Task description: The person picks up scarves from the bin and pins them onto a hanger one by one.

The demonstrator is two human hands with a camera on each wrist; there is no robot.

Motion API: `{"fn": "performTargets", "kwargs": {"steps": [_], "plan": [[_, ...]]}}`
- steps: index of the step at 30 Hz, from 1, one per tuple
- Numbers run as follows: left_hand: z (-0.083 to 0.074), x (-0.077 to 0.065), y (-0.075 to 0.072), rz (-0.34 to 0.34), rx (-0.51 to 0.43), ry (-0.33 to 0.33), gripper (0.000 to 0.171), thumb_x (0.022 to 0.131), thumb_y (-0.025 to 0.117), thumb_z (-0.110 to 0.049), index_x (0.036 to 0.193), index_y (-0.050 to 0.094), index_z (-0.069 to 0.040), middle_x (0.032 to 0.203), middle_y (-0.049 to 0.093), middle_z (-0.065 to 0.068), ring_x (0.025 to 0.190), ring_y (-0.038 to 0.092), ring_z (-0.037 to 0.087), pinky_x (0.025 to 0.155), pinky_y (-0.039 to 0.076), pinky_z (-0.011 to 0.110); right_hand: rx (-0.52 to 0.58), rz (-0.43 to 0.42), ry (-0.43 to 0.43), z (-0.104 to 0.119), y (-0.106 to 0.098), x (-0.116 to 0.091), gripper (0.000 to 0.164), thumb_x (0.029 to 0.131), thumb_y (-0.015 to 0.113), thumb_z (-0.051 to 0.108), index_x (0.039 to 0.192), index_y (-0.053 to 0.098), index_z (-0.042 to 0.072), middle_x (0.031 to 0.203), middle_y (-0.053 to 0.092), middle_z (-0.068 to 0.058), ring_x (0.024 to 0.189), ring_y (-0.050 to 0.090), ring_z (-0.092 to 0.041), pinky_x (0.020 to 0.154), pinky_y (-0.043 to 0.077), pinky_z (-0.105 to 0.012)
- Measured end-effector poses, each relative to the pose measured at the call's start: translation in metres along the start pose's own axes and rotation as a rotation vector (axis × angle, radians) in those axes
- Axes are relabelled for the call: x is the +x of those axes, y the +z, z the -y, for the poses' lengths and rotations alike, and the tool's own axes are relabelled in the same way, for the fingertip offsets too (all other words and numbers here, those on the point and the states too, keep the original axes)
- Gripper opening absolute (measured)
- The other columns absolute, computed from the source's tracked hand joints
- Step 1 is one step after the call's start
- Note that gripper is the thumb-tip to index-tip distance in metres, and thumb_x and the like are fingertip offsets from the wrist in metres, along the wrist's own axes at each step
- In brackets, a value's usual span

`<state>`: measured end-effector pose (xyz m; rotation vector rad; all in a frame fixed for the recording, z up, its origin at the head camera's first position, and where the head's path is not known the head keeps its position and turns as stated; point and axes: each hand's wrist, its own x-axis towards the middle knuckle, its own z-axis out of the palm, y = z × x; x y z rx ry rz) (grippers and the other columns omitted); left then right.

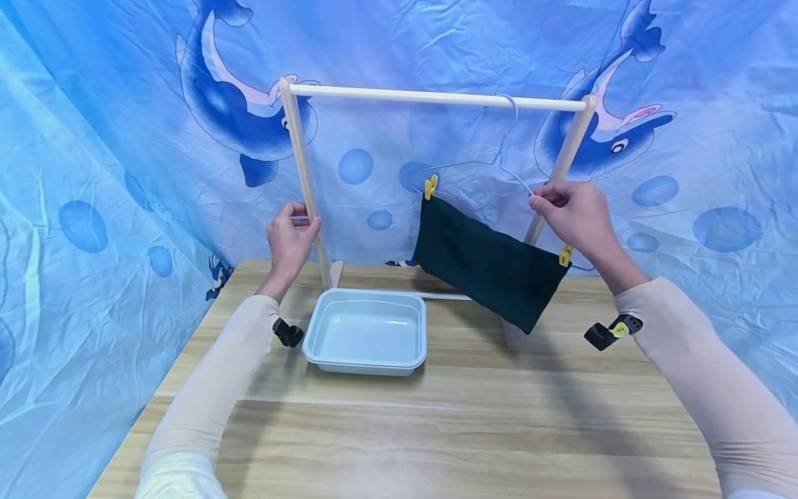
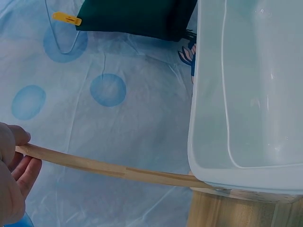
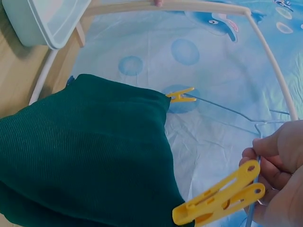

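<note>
My left hand (image 1: 291,235) grips the left wooden post (image 1: 302,163) of a small drying rack, thumb and fingers on either side. With my right hand (image 1: 576,211) I pinch the right arm of a light blue wire hanger (image 1: 499,156), whose hook goes over the rack's top rail (image 1: 424,95). A dark green cloth (image 1: 486,256) hangs from the hanger, tilted lower on the right. One yellow clothespin (image 1: 431,187) clips its left corner; another yellow clothespin (image 3: 220,196) clips the right corner, just below my right fingers.
A pale blue plastic basin (image 1: 368,333) stands on the wooden table (image 1: 386,430), in front of the rack's left foot (image 1: 337,272). The right post (image 1: 564,152) is partly behind my right hand and the cloth. A blue dolphin-print curtain (image 1: 399,41) hangs behind.
</note>
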<state>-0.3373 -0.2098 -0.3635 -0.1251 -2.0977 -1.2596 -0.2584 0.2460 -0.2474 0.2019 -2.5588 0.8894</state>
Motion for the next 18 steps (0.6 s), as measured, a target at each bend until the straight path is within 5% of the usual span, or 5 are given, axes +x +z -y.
{"fn": "performTargets", "kwargs": {"steps": [18], "plan": [[-0.002, -0.007, -0.009, 0.033, -0.095, -0.053, 0.046, 0.093, 0.077, -0.023, 0.129, 0.059, -0.001, 0.125, 0.066, 0.015, 0.104, 0.07, 0.031, 0.083, 0.058, 0.028, -0.002, -0.039, -0.067, -0.01, -0.008, -0.019, 0.045, 0.101, 0.063, 0.04, 0.128, 0.069, 0.004, 0.116, 0.071, -0.019, 0.102, 0.066, -0.032, 0.068, 0.044, -0.011]]}}
